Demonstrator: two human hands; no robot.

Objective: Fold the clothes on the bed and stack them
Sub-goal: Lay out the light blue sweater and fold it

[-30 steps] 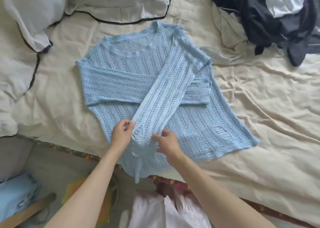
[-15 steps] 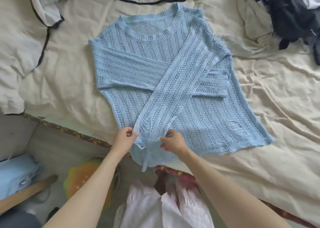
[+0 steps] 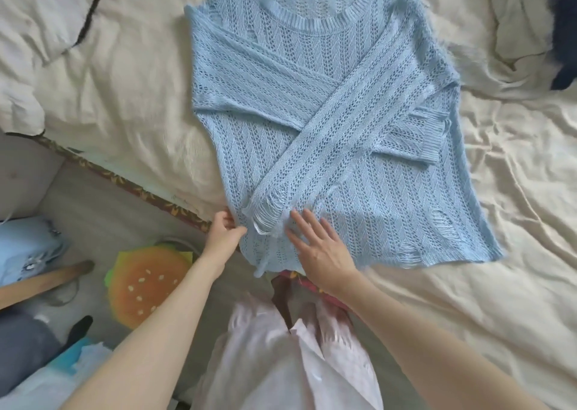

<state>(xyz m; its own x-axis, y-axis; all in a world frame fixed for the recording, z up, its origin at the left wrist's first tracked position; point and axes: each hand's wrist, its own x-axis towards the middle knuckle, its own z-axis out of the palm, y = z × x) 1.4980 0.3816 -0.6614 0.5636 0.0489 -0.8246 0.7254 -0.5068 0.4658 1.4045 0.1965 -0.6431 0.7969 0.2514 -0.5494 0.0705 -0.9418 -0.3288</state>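
1. The light blue open-knit sweater (image 3: 327,122) lies flat on my cream bed sheet (image 3: 499,253), sleeves crossed.
2. My left hand (image 3: 223,235) pinches its lower left hem.
3. My right hand (image 3: 318,250) rests flat, fingers spread, just beside it.

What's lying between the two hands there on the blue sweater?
In the head view, the frayed cuff of the sleeve folded diagonally across the blue sweater lies between the left hand, pinching the hem, and the right hand, pressed flat.

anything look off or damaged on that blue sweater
The blue sweater has frayed, laddered holes at the sleeve cuff and near the hem. They repeat evenly, so they look like deliberate distressing. The hem hangs over the bed edge.
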